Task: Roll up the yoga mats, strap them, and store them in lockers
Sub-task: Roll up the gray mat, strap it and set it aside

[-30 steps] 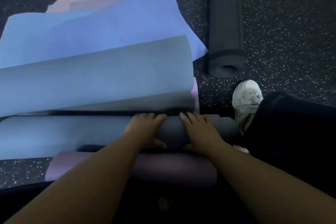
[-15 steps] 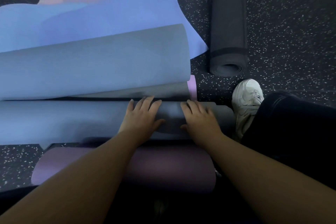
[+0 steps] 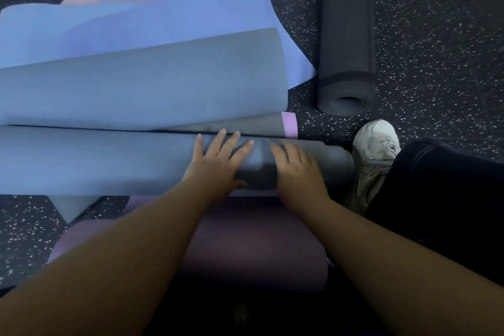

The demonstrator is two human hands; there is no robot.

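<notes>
Bare forearms, dark trousers (image 3: 441,185), white sneaker (image 3: 375,150).

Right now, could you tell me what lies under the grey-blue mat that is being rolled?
Under the grey-blue mat a grey layer and a pink mat edge peek out beside the roll pressed by the left hand and right hand. The rest is covered.

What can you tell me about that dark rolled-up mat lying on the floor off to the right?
The dark rolled mat is charcoal and looks like foam or rubber. It is fully rolled, with the spiral of layers showing at its near open end. It lies on the speckled floor, beside the periwinkle mat's corner. Neither hand touches it.
</notes>
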